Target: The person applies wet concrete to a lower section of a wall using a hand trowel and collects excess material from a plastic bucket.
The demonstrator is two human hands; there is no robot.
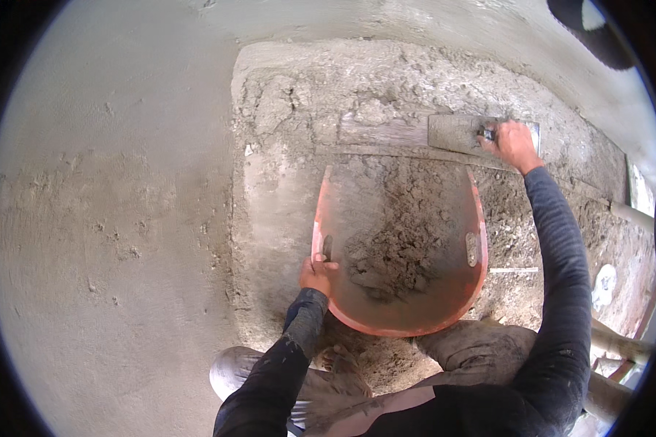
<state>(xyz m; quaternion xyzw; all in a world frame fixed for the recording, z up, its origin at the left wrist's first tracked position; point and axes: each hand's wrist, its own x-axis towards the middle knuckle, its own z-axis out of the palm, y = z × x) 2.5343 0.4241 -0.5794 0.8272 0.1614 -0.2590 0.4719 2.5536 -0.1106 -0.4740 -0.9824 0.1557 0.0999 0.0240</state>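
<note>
The grey cement wall surface (109, 218) fills the left half of the frame; it looks already smoothed. In the centre and upper right is the rough patch of wet grey mortar (386, 80), uneven and lumpy. If this patch dries before levelling, it probably cracks or stays bumpy.

The orange-red rounded plastic pan (455, 295) sits in the centre, tilted w/ its open side toward the wall, holding a heap of dark wet mortar (393, 255). The left hand (318, 275) is at the pan's left rim, fingers closed on the rim near the slot handle. With only one hand holding, the pan can tip or slip, and the mix then falls to the ground, approx. near the worker's grey dusty boot (233, 368) at lower centre.

The flat rectangular metal plastering trowel (459, 132) lies on the patch at upper right. The right hand (514, 144) is clamped on its handle, fingers wrapped tight. The arm is stretched far; too much pressure or a wrong angle may gouge the fresh layer, or pull mortar off the wall.
</note>
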